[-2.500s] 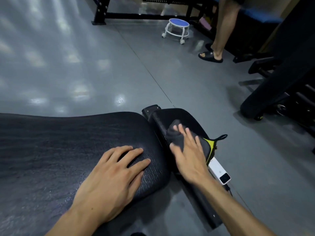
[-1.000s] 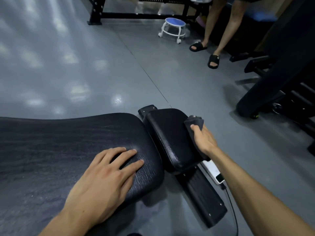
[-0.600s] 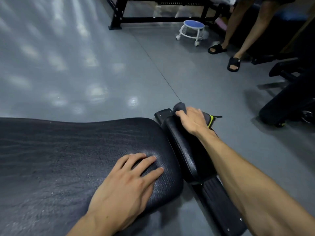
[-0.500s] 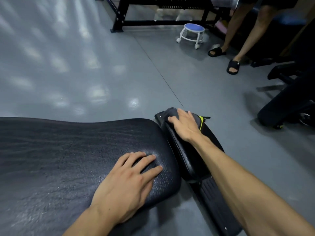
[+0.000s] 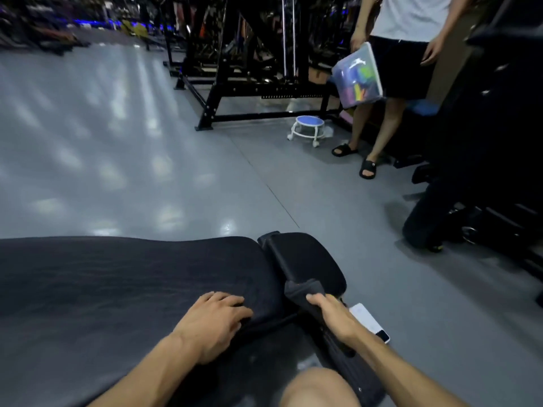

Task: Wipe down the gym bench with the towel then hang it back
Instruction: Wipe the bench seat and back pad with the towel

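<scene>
The black padded gym bench (image 5: 126, 277) fills the lower left, with its smaller seat pad (image 5: 308, 257) to the right of the main pad. My left hand (image 5: 214, 324) rests flat on the near right corner of the main pad, fingers spread. My right hand (image 5: 332, 315) grips a dark grey towel (image 5: 299, 290) bunched at the near end of the seat pad, pressed on the pad's front edge. A hint of the towel's yellow trim shows beside my knuckles.
A white phone-like device (image 5: 370, 321) lies on the grey floor right of the seat pad. A person in black sandals (image 5: 390, 83) stands at the back right holding a clear box. A small blue wheeled stool (image 5: 308, 127), black rack frames and dark machines at right surround the open floor.
My right hand has dragged the towel from the far end of the seat pad back to its near end. The view has tilted up. My left hand stays on the main pad.
</scene>
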Demonstrator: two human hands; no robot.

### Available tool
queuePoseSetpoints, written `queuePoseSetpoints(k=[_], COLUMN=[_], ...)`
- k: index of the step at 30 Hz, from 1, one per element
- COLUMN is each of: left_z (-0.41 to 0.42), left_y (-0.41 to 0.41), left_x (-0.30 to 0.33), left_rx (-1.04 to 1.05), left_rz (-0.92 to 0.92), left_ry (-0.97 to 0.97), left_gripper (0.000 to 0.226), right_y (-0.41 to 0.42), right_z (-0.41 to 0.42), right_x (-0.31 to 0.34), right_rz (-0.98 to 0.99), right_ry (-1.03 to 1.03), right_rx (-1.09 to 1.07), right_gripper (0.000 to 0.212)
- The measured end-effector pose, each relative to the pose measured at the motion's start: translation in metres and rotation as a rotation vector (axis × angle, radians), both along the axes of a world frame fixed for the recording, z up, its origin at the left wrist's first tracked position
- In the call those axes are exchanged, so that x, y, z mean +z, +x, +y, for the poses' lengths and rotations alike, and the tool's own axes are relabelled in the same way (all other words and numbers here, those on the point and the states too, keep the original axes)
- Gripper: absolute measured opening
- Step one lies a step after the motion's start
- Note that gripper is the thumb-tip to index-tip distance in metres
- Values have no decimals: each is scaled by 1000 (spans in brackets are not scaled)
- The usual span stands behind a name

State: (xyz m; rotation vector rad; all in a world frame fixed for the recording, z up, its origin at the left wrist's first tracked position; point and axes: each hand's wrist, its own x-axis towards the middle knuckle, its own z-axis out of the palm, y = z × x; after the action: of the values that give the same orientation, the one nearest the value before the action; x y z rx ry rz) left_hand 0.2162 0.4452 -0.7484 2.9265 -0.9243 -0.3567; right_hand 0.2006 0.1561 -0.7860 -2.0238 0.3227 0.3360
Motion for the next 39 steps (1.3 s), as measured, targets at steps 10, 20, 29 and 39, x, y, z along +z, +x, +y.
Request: queuePoseSetpoints(k=[10,20,29,39], left_z=[-2,-44,-97,-122], left_y=[-45,-89,-85,-53], left_x=[123,178,196,203], left_rx=[110,-18,57,-19], left_rz=[-30,357,144,182], left_ry=[-698,-1000,-857,-818], left_gripper=[54,47,34,20], right_y=[-65,-127,-131,-103], right_z=[1,8,-42,-69], right_x=[187,245,224,200], right_rz=[-17,-4,-170,-378], right_ry=[359,580,552,494], right_rx=[-79,114,2,109], right_gripper=[39,44,41,32])
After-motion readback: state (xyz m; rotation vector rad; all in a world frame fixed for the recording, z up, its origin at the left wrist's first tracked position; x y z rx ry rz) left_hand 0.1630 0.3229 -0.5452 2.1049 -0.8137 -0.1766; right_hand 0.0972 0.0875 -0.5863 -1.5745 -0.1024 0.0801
